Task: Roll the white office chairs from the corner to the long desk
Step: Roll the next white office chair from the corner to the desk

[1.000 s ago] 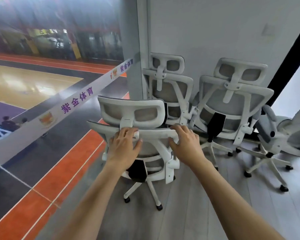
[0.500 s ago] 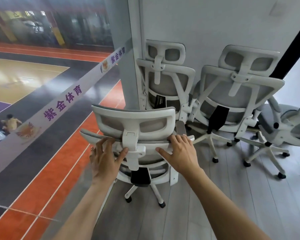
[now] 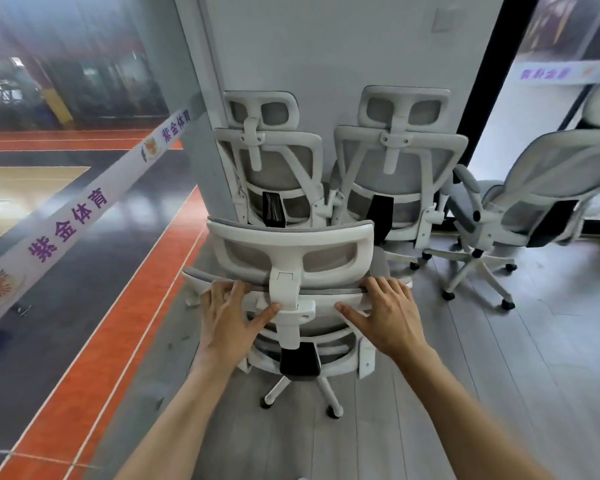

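Left hand [image 3: 227,320] and right hand [image 3: 392,315] both grip the top rail of the nearest chair [image 3: 291,252]. Fingers are hooked over the edge and thumbs spread on the rear face, one hand either side of the headrest stem [image 3: 286,306].

Since a second ago, left hand has slid out to the left of the stem; grip now wider and even. Chair sits squarer to the person and closer, drawn back from the two chairs [image 3: 278,174] parked against the wall [image 3: 326,46]. Cannot tell whether it is fully free of them. Reads as pull-out under way, first chair of several.

Fourth chair [image 3: 534,202] stands to the right, turned sideways. Grey plank floor [image 3: 499,375] underfoot; banner [image 3: 66,230] and sports court [image 3: 84,341] to the left.

Long desk not in view; a turn away from the corner likely comes next.
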Tool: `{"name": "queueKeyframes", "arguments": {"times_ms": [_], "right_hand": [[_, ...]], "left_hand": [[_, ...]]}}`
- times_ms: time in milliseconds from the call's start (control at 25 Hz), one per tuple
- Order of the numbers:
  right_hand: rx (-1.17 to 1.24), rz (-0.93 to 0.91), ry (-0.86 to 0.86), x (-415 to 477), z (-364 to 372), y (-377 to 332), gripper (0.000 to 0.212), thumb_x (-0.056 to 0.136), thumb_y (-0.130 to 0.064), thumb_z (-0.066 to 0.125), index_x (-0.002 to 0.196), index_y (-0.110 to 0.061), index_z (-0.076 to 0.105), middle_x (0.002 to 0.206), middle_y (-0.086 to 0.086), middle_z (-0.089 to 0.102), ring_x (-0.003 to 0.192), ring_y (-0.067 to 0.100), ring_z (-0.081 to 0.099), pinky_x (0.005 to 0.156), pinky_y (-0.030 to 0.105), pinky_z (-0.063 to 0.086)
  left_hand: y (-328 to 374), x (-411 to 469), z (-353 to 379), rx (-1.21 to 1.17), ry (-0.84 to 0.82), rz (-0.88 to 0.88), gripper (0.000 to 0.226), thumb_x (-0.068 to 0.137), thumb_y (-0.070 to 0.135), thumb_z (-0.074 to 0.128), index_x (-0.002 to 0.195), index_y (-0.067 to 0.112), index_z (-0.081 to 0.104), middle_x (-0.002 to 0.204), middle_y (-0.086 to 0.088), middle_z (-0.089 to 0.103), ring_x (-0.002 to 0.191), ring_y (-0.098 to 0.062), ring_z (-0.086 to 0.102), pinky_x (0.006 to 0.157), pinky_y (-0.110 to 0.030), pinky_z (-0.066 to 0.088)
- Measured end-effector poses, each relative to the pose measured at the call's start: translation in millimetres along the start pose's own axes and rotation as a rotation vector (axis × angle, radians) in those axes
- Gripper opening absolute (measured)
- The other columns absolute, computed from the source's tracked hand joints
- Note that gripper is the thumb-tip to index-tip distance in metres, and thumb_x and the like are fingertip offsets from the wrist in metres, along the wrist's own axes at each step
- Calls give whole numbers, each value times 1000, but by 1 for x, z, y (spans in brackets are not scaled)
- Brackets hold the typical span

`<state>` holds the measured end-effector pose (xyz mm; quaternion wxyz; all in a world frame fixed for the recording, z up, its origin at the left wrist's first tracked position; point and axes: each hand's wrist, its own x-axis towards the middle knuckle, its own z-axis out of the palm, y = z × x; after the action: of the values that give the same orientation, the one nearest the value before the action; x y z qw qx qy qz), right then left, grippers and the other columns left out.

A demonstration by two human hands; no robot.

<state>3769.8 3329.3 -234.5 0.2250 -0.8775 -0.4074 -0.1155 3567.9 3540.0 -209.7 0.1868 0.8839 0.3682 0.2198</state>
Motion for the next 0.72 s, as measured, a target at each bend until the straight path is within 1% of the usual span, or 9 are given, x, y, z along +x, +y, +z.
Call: {"name": "queueKeyframes", "arguments": {"times_ms": [120,200,320,400,520,640,720], "right_hand": [[-30,105,69,-42,-33,48,59,83,-77,54,100,-21,62,96,-7,64,99,20,58,99,38,44],[-46,188,118,-74,-55,79,59,82,-76,56,100,-20,63,96,-6,64,101,20,57,100,38,43],[-79,321,199,-124,-90,120,56,80,-72,58,97,-20,61,97,-5,63,105,21,55,104,35,35],[-123,397,250,-161,-111,142,57,80,-72,58,100,-19,61,101,-4,63,109,21,54,107,37,35],[-181,520,336,-218,-140,174,63,81,-76,58,105,-18,62,108,0,63,114,25,52,107,44,41],[-254,672,383,-267,-166,202,69,78,-80,60,106,-17,62,110,4,63,116,29,52,108,48,40],[-308,760,428,-301,-183,217,71,78,-79,61,106,-15,62,109,5,62,115,32,53,109,48,39]], "left_hand": [[56,-8,18,-25,-79,112,72,64,84,62,109,28,55,121,1,43,121,-23,34,107,-43,36],[92,-16,37,-63,-114,207,78,61,87,62,110,26,54,120,4,43,120,-20,36,106,-43,38],[148,-31,67,-83,-179,332,80,61,91,57,109,27,53,116,6,45,116,-18,38,104,-41,40],[186,-44,82,-97,-233,406,81,61,92,56,111,29,53,114,6,44,117,-18,37,104,-39,39],[243,-68,108,-145,-323,519,84,60,94,53,115,31,54,115,8,42,119,-16,36,106,-37,38],[297,-92,136,-190,-386,638,85,59,96,51,115,31,54,115,7,42,120,-19,36,108,-41,37],[334,-111,154,-232,-441,720,85,59,95,52,115,32,55,115,8,43,120,-19,36,108,-40,36]]}}
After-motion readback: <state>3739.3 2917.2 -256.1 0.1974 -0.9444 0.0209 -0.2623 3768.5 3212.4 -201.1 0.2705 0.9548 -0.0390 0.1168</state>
